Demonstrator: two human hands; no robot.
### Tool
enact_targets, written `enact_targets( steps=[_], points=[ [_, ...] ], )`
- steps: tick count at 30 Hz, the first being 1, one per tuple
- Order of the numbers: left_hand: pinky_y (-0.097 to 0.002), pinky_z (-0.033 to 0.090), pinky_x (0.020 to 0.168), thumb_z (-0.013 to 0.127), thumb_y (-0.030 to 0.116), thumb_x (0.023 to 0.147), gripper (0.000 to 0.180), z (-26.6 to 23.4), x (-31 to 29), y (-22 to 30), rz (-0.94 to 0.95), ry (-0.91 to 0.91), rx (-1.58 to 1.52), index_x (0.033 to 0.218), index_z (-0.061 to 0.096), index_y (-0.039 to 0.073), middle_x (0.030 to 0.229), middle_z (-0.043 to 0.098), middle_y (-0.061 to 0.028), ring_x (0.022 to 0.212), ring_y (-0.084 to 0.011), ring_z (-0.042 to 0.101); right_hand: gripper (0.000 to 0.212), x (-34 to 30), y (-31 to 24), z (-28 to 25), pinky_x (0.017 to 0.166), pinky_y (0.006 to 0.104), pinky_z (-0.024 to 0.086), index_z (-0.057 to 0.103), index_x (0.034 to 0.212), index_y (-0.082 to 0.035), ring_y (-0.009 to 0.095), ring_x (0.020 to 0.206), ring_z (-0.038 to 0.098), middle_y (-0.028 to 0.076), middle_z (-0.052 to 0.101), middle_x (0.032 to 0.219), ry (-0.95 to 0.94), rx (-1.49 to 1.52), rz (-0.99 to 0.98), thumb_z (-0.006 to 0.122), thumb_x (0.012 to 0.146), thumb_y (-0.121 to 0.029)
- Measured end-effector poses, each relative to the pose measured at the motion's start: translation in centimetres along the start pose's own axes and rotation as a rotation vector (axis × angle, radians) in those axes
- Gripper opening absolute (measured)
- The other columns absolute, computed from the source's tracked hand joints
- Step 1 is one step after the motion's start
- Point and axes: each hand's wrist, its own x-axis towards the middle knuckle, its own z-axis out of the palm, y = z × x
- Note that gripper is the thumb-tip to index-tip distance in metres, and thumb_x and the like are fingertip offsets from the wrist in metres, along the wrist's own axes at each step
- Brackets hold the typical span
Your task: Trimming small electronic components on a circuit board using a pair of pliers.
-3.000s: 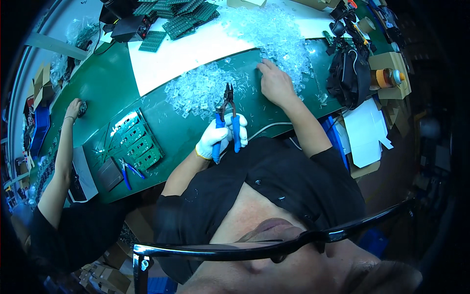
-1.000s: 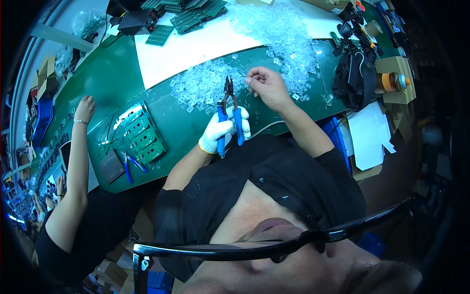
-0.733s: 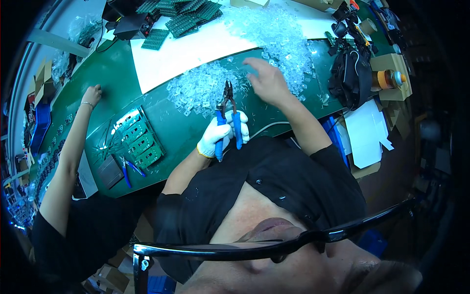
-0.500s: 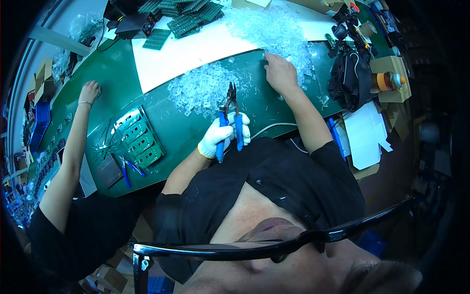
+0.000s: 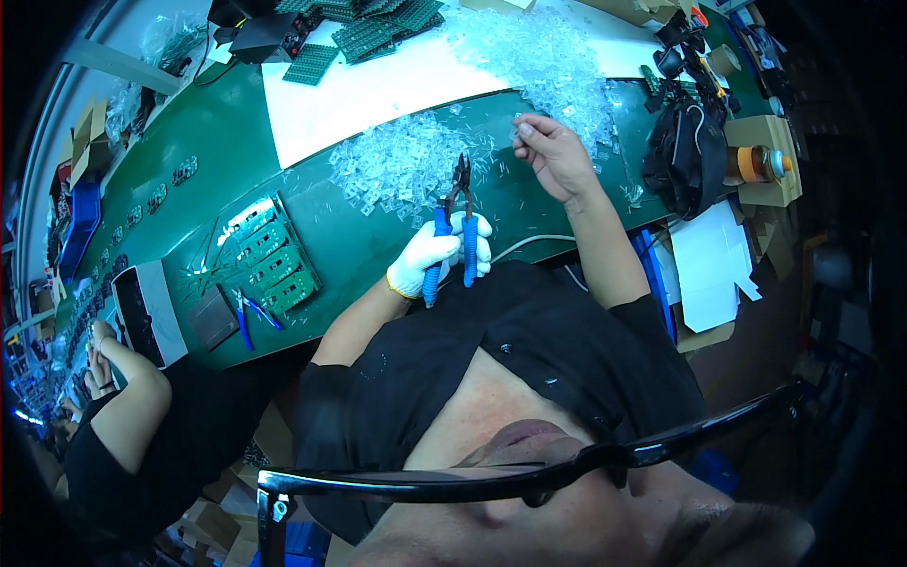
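My left hand point(image 5: 420, 263), in a white knitted glove, is closed round the blue handles of a pair of side cutters point(image 5: 460, 194). Their dark jaws point away from me, and the handles are spread. Just beyond the jaws lies a heap of small clear plastic pieces point(image 5: 387, 170) on the green table. To the right, my bare right hand point(image 5: 562, 165) pinches a small clear plastic piece point(image 5: 517, 128) between thumb and fingertips. It hovers beside a larger pile of similar clear pieces point(image 5: 557, 71). Thin clear slivers are scattered between the two heaps.
Green circuit boards point(image 5: 274, 257) lie left of me, with another blue-handled pair of pliers point(image 5: 244, 319) and a dark flat block point(image 5: 213, 319). More boards point(image 5: 373, 36) are stacked beyond the white sheet point(image 5: 312, 118). A black bag point(image 5: 690, 161) stands right. A co-worker's arm point(image 5: 132, 402) is at far left.
My right hand has turned and drawn slightly back from the pile, showing a clear piece in its fingertips. The co-worker's hand has pulled back from the table toward the lower left.
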Motion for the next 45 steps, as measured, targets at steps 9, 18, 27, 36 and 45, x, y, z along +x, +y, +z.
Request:
enact_targets(
  steps=[9, 18, 27, 36, 45],
  points=[
    [-0.0444, 0.06, 0.091, 0.085, 0.051, 0.087, 0.083, 0.2, 0.3, 0.0, -0.053, 0.006, 0.061, 0.143, 0.057, -0.004, 0.114, 0.075, -0.0167, 0.104, -0.0311, 0.076, 0.021, -2.3, 0.3, 3.8, 0.088, 0.0314, 0.062, 0.069, 0.126, 0.001, 0.019, 0.102, 0.073, 0.008, 0.071, 0.113, -0.12, 0.012, -0.012, 0.072, 0.106, -0.005],
    [-0.0439, 0.061, 0.089, 0.086, 0.051, 0.087, 0.084, 0.5, 0.3, 0.0, -0.038, 0.022, 0.051, 0.143, 0.057, -0.004, 0.114, 0.076, -0.017, 0.103, -0.0311, 0.076, 0.028, -2.0, -0.6, 4.3, 0.078, 0.0268, 0.057, 0.06, 0.129, -0.004, 0.015, 0.095, 0.069, 0.005, 0.066, 0.106, -0.152, -0.076, -0.053, 0.073, 0.105, -0.006],
    [-0.0455, 0.06, 0.093, 0.087, 0.049, 0.087, 0.085, 0.3, 0.2, 0.0, -0.071, 0.027, 0.042, 0.145, 0.056, -0.005, 0.115, 0.075, -0.0168, 0.104, -0.0321, 0.076, 0.015, -2.2, 0.3, 4.9, 0.057, 0.0204, 0.045, 0.07, 0.109, -0.003, 0.007, 0.072, 0.059, 0.001, 0.066, 0.087, -0.173, -0.141, -0.013, 0.079, 0.103, -0.015],
    [-0.0455, 0.06, 0.094, 0.088, 0.046, 0.088, 0.084, 0.0, 0.2, -0.1, -0.104, 0.023, 0.079, 0.146, 0.056, -0.006, 0.114, 0.075, -0.0158, 0.104, -0.0317, 0.076, 0.019, -2.0, -0.7, 5.4, 0.059, 0.0206, 0.054, 0.072, 0.105, -0.002, 0.008, 0.072, 0.066, 0.001, 0.07, 0.087, -0.119, -0.344, 0.038, 0.084, 0.099, -0.016],
    [-0.0358, 0.06, 0.075, 0.083, 0.033, 0.095, 0.055, 2.1, -0.4, 2.0, -0.21, 0.177, 0.337, 0.132, 0.061, -0.001, 0.1, 0.075, -0.0129, 0.086, -0.0236, 0.075, 0.018, -1.5, -2.2, 4.9, 0.056, 0.0184, 0.052, 0.071, 0.102, -0.004, 0.005, 0.068, 0.065, 0.0, 0.069, 0.084, -0.171, -0.348, 0.14, 0.086, 0.097, -0.013]
  ],
)
